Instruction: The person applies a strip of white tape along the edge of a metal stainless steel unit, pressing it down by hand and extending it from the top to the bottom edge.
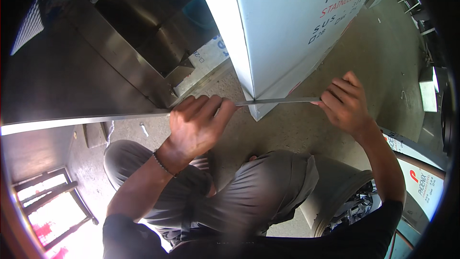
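A thin, flat grey metal strip (285,100) stretches between my two hands. It crosses the lower corner of a tall panel (273,43) covered in white printed film. My left hand (199,122) is closed round the strip's left end, beside the corner of a steel sheet edge (86,120). Over to the right, my right hand (342,100) pinches the other end between thumb and curled fingers. The strip appears to touch the panel's corner edge. My left palm and fingers hide the strip's left end.
A shiny steel box-like structure (110,52) stands at the upper left. Below right is a round bin (330,206) with dark metal scraps. More film-covered sheets (419,177) lean at the far right. My bent knees (263,187) are below the strip, over the concrete floor (369,62).
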A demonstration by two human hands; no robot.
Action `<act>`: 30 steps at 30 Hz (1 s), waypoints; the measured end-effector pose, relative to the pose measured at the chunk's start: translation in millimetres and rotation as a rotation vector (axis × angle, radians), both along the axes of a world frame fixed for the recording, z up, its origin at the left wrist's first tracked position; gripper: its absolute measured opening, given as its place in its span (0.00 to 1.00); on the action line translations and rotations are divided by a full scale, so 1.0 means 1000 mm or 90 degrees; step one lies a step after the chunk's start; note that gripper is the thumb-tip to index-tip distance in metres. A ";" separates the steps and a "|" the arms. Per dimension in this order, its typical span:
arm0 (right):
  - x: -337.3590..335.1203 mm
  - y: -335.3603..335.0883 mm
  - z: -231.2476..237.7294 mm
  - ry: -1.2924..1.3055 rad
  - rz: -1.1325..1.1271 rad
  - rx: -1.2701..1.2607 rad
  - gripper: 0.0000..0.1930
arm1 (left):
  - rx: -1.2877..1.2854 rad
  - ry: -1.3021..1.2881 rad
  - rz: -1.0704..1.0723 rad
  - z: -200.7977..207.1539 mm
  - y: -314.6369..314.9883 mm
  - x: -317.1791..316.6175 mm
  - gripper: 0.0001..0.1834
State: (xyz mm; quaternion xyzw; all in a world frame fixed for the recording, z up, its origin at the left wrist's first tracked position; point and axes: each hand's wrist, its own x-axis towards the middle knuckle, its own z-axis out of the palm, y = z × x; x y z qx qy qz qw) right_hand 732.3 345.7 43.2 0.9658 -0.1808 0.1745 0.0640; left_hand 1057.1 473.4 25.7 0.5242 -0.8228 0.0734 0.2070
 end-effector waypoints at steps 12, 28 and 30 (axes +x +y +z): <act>-0.032 0.003 -0.144 0.119 0.041 0.107 0.12 | 0.106 -0.064 -0.087 -0.158 0.008 -0.025 0.08; -0.025 0.015 -0.178 0.100 0.046 0.120 0.10 | 0.189 -0.077 -0.031 -0.182 0.020 -0.023 0.08; -0.025 0.013 -0.200 0.171 0.061 0.137 0.09 | 0.166 -0.066 -0.027 -0.215 0.022 -0.028 0.07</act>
